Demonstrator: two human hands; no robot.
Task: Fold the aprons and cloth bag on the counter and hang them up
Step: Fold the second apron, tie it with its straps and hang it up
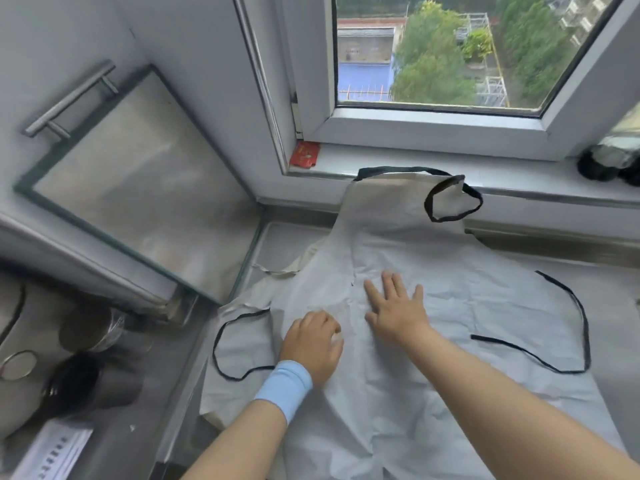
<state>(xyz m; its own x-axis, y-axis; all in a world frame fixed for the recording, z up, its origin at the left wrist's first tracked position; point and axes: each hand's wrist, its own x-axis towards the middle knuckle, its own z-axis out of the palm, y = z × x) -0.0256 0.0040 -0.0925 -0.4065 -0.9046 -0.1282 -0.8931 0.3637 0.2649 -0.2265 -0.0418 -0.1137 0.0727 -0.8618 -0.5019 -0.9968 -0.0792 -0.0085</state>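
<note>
A pale grey apron lies spread flat and creased over most of the steel counter, its bib toward the window and its black neck loop resting up on the sill. One black tie curls off its left edge and another loops off the right. A cream cloth shows from beneath the apron along its left side; whether it is a second apron or the bag cannot be told. To the left a cabinet door with a frosted panel and a bar handle stands open over the counter's corner. Below it, at the lower left, sit a steel cup, a dark cup just in front of it and a round metal lid; what the cups hold is too blurred to make out. Dark jars stand on the sill at the far right, their contents unclear too. The right hand lies palm down on the middle of the apron, fingers straight and spread, forearm reaching in from the lower right. The left hand, with a light blue wristband, rests just beside it on the apron, fingers curled down against the fabric; motion blur hides whether they pinch it. A small red packet lies on the sill's left end.
</note>
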